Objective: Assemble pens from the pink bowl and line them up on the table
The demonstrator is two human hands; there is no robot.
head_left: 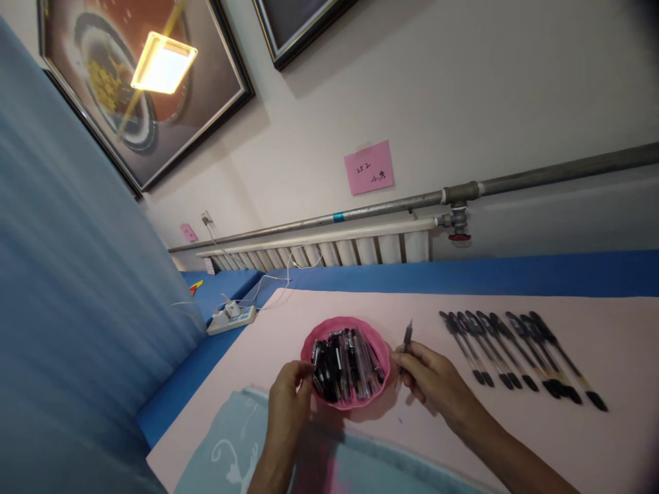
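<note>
While pinching 1 tapered pen (408, 335) in the right hand (435, 381), its narrow end aimed toward 12 o'clock, rest the bent fingers of the left hand (289, 398) at the 9 o'clock rim of a pink scalloped bowl (344, 322). Cannot tell whether grasping that rim or merely touching it. Hold the right hand just beside the bowl at 3 o'clock, fingers curled around the pen. See inside the bowl a crowded heap of black and clear pen barrels (337, 367), too jumbled to count. Find at 3 o'clock, well apart from the bowl, a slanted row of black-ended stick pens (513, 345), lying side by side on a pink sheet (427, 309). Spot a light-blue patterned cloth (221, 439) at 7 o'clock and, at 10 o'clock, a white power strip (231, 320) with plugs in it. Notice toward 12 o'clock a white radiator (360, 252) and, higher, 1 pink note (369, 168) reading 252.
</note>
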